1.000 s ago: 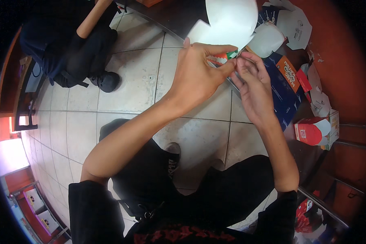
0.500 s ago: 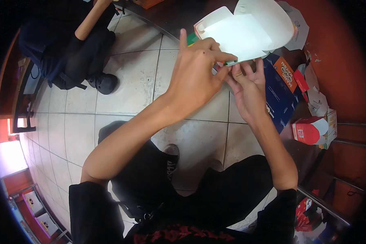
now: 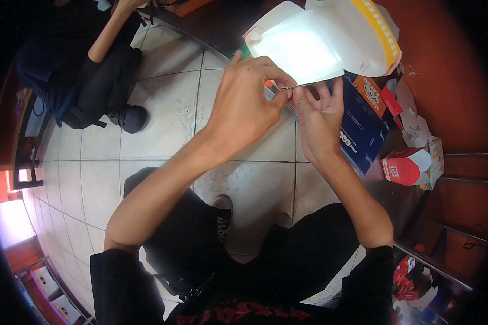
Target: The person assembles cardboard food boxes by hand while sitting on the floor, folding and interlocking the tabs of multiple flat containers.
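My left hand and my right hand both pinch the lower edge of a flat white cardboard box blank held up in front of me. The blank has a yellow checkered band along its right side and rounded tabs at its top left. My thumbs and forefingers meet at the fold near the middle of the edge. A small green and orange object shows just behind my left fingers, mostly hidden.
A blue carton lies on the dark brown table at right, with a folded red and white box beside it. Another person in dark clothes sits at upper left on the tiled floor.
The white box blank has swung from above my hands to open flat and larger toward the camera. Both hands shifted slightly up, fingers now pinching its lower edge.
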Demonstrator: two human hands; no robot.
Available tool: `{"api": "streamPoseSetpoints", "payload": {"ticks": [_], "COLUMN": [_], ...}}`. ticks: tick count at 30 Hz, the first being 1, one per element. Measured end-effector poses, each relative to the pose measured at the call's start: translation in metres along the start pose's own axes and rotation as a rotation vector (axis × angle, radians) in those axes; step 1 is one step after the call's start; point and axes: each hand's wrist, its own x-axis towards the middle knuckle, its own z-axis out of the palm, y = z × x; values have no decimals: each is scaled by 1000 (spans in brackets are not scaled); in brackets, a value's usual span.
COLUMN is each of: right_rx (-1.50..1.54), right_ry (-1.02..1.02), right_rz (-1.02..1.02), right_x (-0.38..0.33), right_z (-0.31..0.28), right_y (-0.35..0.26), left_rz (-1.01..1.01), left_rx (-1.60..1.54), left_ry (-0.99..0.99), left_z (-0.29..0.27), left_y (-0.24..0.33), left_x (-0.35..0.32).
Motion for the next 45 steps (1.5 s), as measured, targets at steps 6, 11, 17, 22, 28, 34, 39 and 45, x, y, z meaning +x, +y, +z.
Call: {"api": "streamPoseSetpoints", "payload": {"ticks": [6,11,17,22,28,34,39,45], "right_rx": [2,378,185,-11,-535,-839,-774,-779], "right_ry": [-58,-221,40,141,137,-577,-678,-596], "right_rz": [181,572,483,272,-71,738,828,633], "right_x": [5,13,23,31,36,25,36,45], "right_z": [-14,-17,-46,-65,-67,-98,-103,-97], "right_y": [0,-9,-9,-21,-51,-28,-18,52], "left_rz": [8,180,320,392,555,600,642,201], "left_rx": [29,180,470,647,730,667,481,159], "left_ry": [-155,-289,-336,-147,-52,-428,-352,-260], "left_z": [-2,-5,-6,-17,-27,-16,-4,23], "left_y": [-22,-34,-14,-31,-35,-18,-13,-146], "left_x": [6,3,4,12,26,19,15,36]}}
